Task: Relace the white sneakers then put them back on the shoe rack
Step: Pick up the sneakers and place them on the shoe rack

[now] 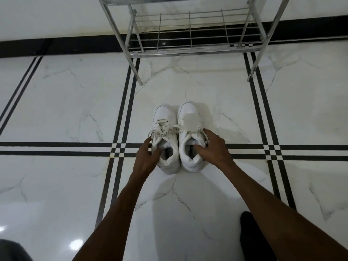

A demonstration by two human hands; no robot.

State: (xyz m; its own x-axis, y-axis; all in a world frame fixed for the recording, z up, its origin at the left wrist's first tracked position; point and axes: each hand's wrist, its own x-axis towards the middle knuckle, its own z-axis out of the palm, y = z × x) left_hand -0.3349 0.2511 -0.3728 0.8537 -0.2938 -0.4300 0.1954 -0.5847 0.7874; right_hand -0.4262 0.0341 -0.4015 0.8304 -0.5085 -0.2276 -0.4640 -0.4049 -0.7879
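Note:
Two white sneakers stand side by side on the floor, toes pointing away from me. The left sneaker (164,117) has white laces tied over its tongue. My left hand (146,157) grips its collar, thumb inside the opening. The right sneaker (189,115) also carries laces, and a blurred patch covers part of its tongue. My right hand (214,147) holds its collar, thumb inside and fingers along the outer side. The metal shoe rack (188,51) stands just beyond the shoes, and its bottom wire shelf holds nothing.
The floor is glossy white marble tile (66,102) with black double lines. A black skirting band (66,46) runs along the wall behind the rack. A dark sock-clad foot (252,236) shows at the lower right. Rack legs stand left and right ahead of the shoes.

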